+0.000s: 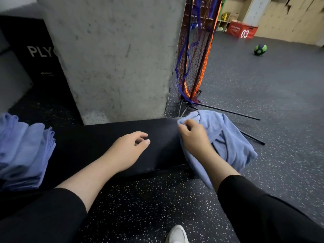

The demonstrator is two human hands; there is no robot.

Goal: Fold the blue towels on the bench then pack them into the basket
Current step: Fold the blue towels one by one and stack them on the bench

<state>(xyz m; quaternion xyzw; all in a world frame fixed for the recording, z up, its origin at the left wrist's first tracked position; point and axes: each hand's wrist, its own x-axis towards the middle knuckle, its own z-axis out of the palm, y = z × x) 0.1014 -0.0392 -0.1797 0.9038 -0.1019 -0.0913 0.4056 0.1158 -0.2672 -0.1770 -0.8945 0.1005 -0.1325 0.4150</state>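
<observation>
A black padded bench [108,144] runs across the middle of the view. My right hand [193,135] grips a crumpled blue towel [229,137] at the bench's right end; the towel hangs over the end towards the floor. My left hand [129,148] hovers over the bench's middle with loosely curled fingers and holds nothing. A stack of folded blue towels [24,151] lies on the bench at the far left. No basket is in view.
A concrete pillar [112,58] stands right behind the bench. A folded net on a black stand [194,55] leans at its right. A black plyo box [35,55] sits behind at left. A green ball [260,49] and a red box [242,29] lie on the far floor.
</observation>
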